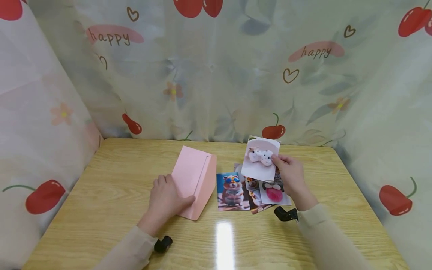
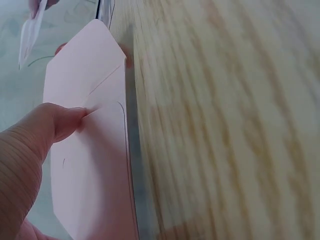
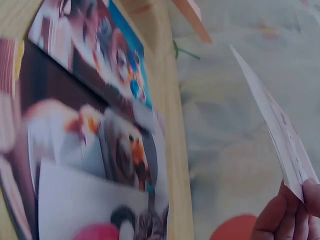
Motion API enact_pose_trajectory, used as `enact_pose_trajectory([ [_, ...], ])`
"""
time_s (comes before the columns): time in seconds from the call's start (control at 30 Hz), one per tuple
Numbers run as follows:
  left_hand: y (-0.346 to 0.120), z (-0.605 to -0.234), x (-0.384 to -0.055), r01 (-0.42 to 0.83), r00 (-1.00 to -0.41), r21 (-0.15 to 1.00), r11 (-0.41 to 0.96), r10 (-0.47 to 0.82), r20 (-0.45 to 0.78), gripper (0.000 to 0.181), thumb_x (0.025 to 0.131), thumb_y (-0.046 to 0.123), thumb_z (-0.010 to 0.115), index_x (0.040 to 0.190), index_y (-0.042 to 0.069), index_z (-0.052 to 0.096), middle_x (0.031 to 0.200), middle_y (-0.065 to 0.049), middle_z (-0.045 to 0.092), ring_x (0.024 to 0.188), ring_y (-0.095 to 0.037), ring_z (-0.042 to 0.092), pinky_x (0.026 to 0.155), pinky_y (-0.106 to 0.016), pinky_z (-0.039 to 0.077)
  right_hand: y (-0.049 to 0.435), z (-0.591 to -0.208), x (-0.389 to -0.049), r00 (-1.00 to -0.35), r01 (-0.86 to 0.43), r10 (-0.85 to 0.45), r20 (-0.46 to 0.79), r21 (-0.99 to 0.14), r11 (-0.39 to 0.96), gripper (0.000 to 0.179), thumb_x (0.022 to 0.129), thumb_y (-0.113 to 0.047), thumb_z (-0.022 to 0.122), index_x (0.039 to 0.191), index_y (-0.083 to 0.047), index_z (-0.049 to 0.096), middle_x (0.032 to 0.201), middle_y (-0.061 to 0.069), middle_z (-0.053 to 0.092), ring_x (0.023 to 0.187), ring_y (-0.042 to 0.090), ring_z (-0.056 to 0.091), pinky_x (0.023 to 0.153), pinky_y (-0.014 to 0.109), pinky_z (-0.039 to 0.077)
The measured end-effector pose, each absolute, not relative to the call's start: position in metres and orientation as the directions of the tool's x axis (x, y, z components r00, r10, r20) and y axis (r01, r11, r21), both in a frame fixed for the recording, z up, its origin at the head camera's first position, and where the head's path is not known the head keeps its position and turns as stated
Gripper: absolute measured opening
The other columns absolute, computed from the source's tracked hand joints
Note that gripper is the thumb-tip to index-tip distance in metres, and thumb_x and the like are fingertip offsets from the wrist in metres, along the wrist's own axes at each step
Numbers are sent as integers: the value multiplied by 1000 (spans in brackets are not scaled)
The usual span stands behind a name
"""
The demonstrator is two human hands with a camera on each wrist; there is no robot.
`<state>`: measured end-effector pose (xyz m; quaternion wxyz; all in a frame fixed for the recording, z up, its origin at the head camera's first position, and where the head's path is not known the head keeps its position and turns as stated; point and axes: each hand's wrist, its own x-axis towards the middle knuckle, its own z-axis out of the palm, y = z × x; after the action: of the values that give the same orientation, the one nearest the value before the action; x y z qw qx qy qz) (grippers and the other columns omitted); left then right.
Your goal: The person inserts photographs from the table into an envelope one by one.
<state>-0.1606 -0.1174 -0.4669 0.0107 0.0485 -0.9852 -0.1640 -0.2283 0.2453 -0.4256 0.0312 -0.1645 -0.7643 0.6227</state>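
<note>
Head view: our right hand (image 1: 293, 176) is pinching a card (image 1: 257, 171) above the loose pictures (image 1: 233, 191), our left hand (image 1: 166, 198) is gripping the envelope (image 1: 189, 168) beside them, and we should be squeezing both lightly.

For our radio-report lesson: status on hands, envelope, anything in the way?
Left hand gripping pink envelope, flap open. Right hand pinching animal photo aloft. Overlapping photos lie beside envelope, none covering it.
</note>
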Motion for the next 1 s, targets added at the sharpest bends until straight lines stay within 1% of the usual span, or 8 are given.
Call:
enact_pose_trajectory([
  [0.13,-116,-467,-161,-86,-995,319,944,-99,24,105,60,69,77,119,-11,43,106,-24,44,96,-35,42,79,-46,42,227,-426,-226,-952,189,272,-143,-971,148,46,93,-38,64,120,-2,58,108,11,63,89,15,60,77,31,52],
  [0.23,-114,-466,-161,-77,-995,315,946,-94,40,105,59,69,76,118,-11,43,105,-23,44,95,-35,42,78,-46,42,215,-428,-226,-958,166,258,-125,-976,142,41,93,-36,64,114,-1,58,99,9,65,80,12,62,72,30,53],
  [0.37,-113,-466,-160,-63,-995,312,948,-84,54,105,59,70,76,116,-12,44,104,-23,44,94,-35,42,77,-46,42,199,-431,-224,-964,134,252,-87,-975,177,37,93,-35,64,108,-1,59,89,6,63,72,10,58,68,30,51],
  [0.5,-111,-465,-160,-64,-995,309,949,-85,55,105,59,70,76,116,-12,44,104,-23,45,94,-35,43,77,-47,42,184,-434,-220,-974,103,218,-63,-979,177,37,94,-35,64,107,-2,59,90,8,61,74,13,58,67,29,51],
  [0.6,-110,-464,-159,-72,-995,310,948,-90,45,106,59,71,75,117,-12,44,105,-24,44,94,-35,43,76,-47,43,175,-439,-217,-980,74,193,-38,-981,178,35,93,-36,64,103,-3,59,86,8,60,69,16,57,57,27,49],
  [0.73,-109,-463,-159,-76,-995,313,947,-93,38,107,60,73,74,118,-12,43,106,-24,44,94,-36,43,76,-48,43,162,-443,-212,-983,2,178,40,-973,233,31,92,-35,66,96,-5,62,76,7,58,58,18,52,47,25,41],
  [0.87,-108,-463,-158,-64,-994,313,947,-87,60,105,61,73,72,115,-12,44,104,-24,44,92,-36,43,74,-49,44,152,-447,-210,-981,-54,165,103,-959,279,26,90,-32,69,90,-6,63,76,8,59,58,19,54,50,26,44],
  [1.0,-107,-463,-158,-55,-993,319,946,-86,83,102,62,72,71,112,-13,45,101,-24,44,91,-36,44,72,-49,44,147,-449,-208,-982,-74,139,129,-936,343,23,90,-30,68,88,-8,62,77,8,61,62,22,56,54,32,47],
])
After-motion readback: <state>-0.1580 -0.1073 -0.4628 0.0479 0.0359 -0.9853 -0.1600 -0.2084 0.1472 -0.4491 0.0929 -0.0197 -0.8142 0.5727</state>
